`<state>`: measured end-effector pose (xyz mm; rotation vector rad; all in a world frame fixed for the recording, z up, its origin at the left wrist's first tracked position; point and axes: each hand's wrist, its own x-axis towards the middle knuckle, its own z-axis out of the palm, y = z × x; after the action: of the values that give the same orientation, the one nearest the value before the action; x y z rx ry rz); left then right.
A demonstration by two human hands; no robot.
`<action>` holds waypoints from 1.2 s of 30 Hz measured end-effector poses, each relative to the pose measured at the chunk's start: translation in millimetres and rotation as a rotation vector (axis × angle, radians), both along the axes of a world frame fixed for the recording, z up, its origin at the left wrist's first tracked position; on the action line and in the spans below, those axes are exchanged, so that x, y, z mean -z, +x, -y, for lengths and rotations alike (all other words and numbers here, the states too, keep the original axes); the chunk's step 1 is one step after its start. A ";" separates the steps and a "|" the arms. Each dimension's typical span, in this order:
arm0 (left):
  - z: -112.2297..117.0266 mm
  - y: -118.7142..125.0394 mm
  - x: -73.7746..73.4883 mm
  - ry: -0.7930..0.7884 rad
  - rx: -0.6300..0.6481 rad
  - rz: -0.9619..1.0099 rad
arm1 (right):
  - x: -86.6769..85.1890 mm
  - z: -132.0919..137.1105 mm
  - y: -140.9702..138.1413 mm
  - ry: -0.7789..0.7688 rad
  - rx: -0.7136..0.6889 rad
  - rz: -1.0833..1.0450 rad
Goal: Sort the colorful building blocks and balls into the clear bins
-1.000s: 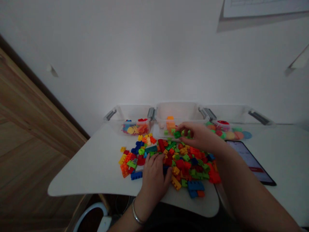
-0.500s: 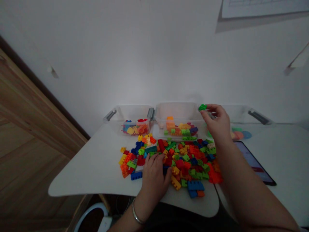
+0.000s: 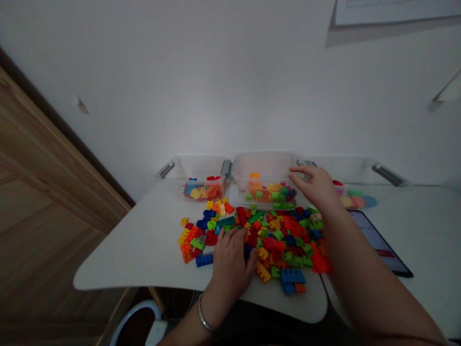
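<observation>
Hovering above the right end of the middle box, a person's right hand points thumb and forefinger inward, the tips a narrow gap apart with nothing seen between them. The left hand lies palm down on loose bricks near the front edge of the table, fingers close together and thumb set wide; whether it grips a piece underneath cannot be told. A silver bracelet circles the left wrist.

The bricks, in red, orange, yellow, green and blue, form a broad heap stretching from the table's middle toward its rounded front right corner. A long blue brick sits just left of the left hand, a yellow brick just right of it, and a blue block lies nearer that corner, an orange brick beside it.

More bricks show through the clear wall of the middle box, which stands at the table's back edge between the left box and the right box. Red, yellow, orange and blue pieces fill the bottom of the left box; round discs show at the right box. A lit phone lies at right, partly hidden by the right forearm.
</observation>
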<state>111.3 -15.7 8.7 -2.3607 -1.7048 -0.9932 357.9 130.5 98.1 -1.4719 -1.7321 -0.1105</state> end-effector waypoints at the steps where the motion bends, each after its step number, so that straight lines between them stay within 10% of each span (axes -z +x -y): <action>1: 0.2 0.0 -0.1 -0.004 -0.002 0.001 | -3.7 3.1 -0.3 0.025 0.005 0.003; 6: 0.3 0.0 -0.9 -0.011 0.003 0.002 | -30.6 31.6 -6.6 0.115 -0.110 -0.015; 13: 0.0 0.4 -1.9 -0.019 -0.006 0.011 | -32.5 49.5 -32.3 -0.246 -0.521 0.309; 21: 0.3 -0.6 -0.6 -0.002 0.006 -0.009 | -1.2 39.4 -65.5 -0.523 -0.416 0.670; 36: 0.4 -0.4 -0.3 0.000 -0.002 0.000 | 19.5 30.3 -65.0 -0.598 -0.385 0.723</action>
<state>110.8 -16.1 9.1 -2.3585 -1.7074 -0.9927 293.0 100.2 78.6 -1.5745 -2.7913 0.1066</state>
